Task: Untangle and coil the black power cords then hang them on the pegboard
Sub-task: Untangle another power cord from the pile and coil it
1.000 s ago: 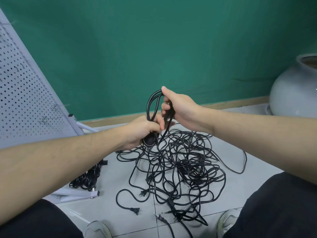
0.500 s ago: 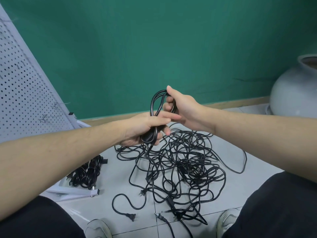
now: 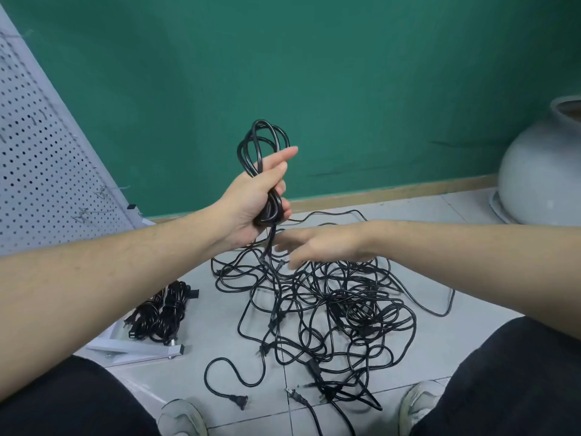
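Head view — coiled cord is gripped by L hand; R hand is held open, empty, over tangled cords at floor centre.

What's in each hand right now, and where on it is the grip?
Left hand grips the coiled power cord at the coil's lower end. Right hand holds nothing.

wall: green | floor: pale tiles | skirting: perhaps wood | right: grey urn

A plain workroom or storage corner: pale floor tiles, a green wall with a wooden skirting, a perforated pegboard leaning far left, a large grey pot far right.
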`<state>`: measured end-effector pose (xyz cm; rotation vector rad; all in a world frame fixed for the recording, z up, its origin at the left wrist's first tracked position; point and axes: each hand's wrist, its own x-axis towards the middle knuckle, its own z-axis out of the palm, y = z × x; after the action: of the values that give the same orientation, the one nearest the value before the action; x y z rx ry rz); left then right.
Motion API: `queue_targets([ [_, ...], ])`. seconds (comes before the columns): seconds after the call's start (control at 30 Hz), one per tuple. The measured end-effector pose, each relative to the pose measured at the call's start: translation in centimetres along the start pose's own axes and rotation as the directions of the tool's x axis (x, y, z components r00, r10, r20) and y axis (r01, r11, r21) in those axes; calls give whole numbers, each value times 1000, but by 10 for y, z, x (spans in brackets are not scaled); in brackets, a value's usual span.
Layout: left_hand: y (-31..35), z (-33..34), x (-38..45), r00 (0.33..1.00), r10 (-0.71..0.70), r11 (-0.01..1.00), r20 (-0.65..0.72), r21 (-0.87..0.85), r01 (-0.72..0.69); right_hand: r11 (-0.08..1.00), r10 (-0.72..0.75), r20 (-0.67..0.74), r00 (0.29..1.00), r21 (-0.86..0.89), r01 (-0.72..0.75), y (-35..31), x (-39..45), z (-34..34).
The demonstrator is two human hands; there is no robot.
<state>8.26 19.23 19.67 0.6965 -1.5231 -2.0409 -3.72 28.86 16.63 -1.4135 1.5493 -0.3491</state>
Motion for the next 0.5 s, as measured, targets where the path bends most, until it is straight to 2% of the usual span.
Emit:
queue_targets([
  [0.07,1,2,0,1000,15,1000,-1,0,-15,1000,-26,26,999,-16,27,-3,2,4],
  [0.13,3,4,0,999,24,999,-27,42,-23,999,-42,-18,999,8,42,-4,6,6],
  [0.2,6,4,2,995,40,996,-88,82,-33,997,-75,-68,995,-2,75,-3,10,6],
  [0.3,11,0,5,972,67,989,-224,147,-34,993,-87,-10,996,86,87,3,11,2],
  [0.4,10,-13,6,941,88,970,-326,244,-7,995,-95,-46,994,-37,93,9,7,-6],
  [0.5,4,-23,8,938,98,943,-332,333,19,977,-133,-125,983,-186,108,9,6,-14],
])
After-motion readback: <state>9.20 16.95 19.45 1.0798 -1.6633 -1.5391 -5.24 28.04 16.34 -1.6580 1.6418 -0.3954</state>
